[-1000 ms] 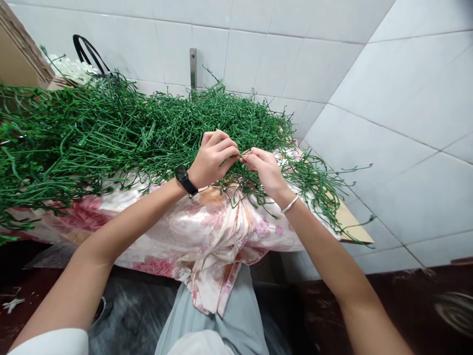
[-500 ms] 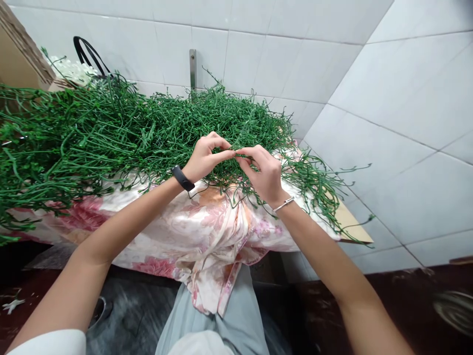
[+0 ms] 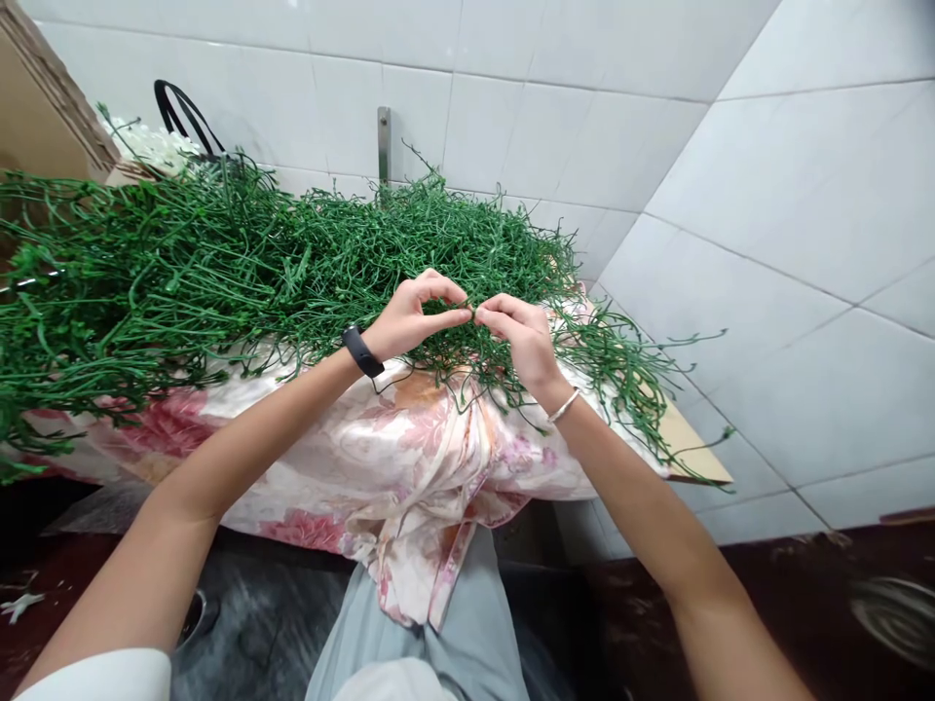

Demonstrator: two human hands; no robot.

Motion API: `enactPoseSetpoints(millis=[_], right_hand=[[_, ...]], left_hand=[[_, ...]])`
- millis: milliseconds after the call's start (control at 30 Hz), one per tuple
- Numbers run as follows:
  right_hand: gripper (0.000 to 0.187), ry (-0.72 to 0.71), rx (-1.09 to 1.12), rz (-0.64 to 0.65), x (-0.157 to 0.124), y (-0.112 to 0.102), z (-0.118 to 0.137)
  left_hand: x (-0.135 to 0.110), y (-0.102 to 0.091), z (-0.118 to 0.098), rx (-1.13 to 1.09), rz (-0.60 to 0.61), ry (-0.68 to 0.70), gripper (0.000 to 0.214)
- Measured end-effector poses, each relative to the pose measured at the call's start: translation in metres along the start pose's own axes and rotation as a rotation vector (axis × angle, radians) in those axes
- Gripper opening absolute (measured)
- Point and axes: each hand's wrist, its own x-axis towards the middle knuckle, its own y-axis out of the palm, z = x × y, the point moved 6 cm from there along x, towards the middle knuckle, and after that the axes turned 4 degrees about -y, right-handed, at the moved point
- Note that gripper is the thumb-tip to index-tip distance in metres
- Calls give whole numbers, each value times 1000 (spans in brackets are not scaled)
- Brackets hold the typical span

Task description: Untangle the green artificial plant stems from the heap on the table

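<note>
A long heap of thin green artificial-looking stems (image 3: 292, 253) lies across a floral cloth (image 3: 321, 448). Just over the heap's front, my left hand (image 3: 416, 313) pinches a green stem between thumb and index finger; a black band circles that wrist. My right hand (image 3: 522, 341), with a light bracelet at its wrist, is pinched shut on the same spot, fingertips almost meeting the left ones. Most of the pinched piece is hidden by my fingers. A smaller spread of green stems (image 3: 620, 360) lies to the right of my right hand.
White tiled walls (image 3: 547, 127) stand behind and to the right. A metal bracket (image 3: 384, 146) is on the back wall. White flowers (image 3: 157, 146), a black loop (image 3: 179, 107) and cardboard (image 3: 44, 97) are at the far left. A cardboard edge (image 3: 693, 443) juts out at right.
My right hand has turned a little and its fingers have curled in closer. Both hands' fingertips have moved slightly right and down in view.
</note>
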Motion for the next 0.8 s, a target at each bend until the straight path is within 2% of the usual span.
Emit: enactPoseSetpoints(millis=[100, 167, 267, 367, 467, 533, 600, 667, 800], right_hand=[[17, 145, 183, 72, 3, 3, -10], [16, 125, 162, 80, 4, 3, -9], [12, -36, -3, 45, 1, 1, 2], [18, -235, -196, 38, -5, 1, 14], [14, -421, -408, 16, -10, 1, 24], [15, -461, -484, -12, -11, 0, 26], [16, -425, -488, -33, -10, -1, 24], [16, -325, -436, -33, -7, -1, 19], [16, 23, -178, 40, 0, 0, -3]], left_hand=[[-1, 4, 1, -12, -4, -5, 14], [-1, 4, 5, -42, -25, -75, 12], [0, 2, 12, -188, -26, -213, 12], [1, 2, 14, -339, 4, -293, 10], [0, 3, 15, -374, 18, -339, 8], [0, 3, 14, -336, 19, -340, 11], [0, 3, 12, -252, 21, -298, 14], [1, 2, 9, -117, 31, -218, 15], [-1, 4, -5, 247, 55, 10, 11]])
